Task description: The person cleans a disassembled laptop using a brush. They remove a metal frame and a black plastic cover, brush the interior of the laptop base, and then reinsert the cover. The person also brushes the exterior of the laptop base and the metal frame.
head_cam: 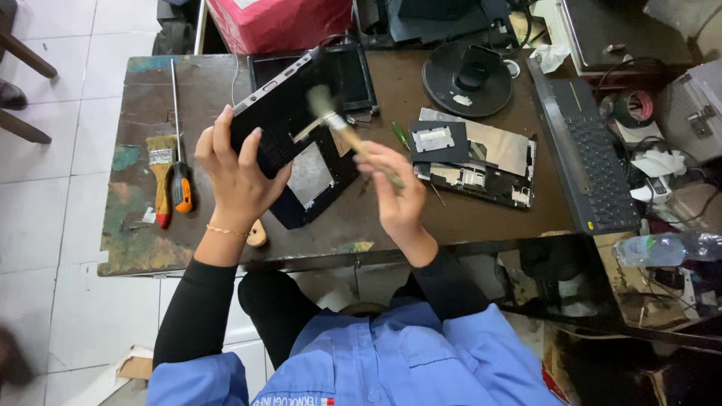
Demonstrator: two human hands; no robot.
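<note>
Two hands are busy over the counter (135,90), and dust removal looks like the step in hand. Left hand (239,174) has its fingers (222,129) wrapped round the lower edge of a dark laptop shell (280,124), tilting it up off the surface so its inner face meets the brush. Right hand (397,194) has its fingers closed on the wooden handle of a small brush (340,129), bristles up against the raised shell, blurred enough to suggest a sweep in progress. Under the shell lies another dark panel (320,180) with a pale rectangular patch.

Off to the left sit a wider paintbrush (161,177) and an orange-handled screwdriver (179,162), both untouched. To the right, a stripped board with metal shielding (481,162), then a detached keyboard (590,162) along the counter's edge. A round black stand (468,79) sits at the back.

Judging from this, brushing is mid-way: the next stroke calls for a steady tilt from the left hand and light pressure from the bristles, working toward the shell's open edge so debris falls clear rather than back inside.
</note>
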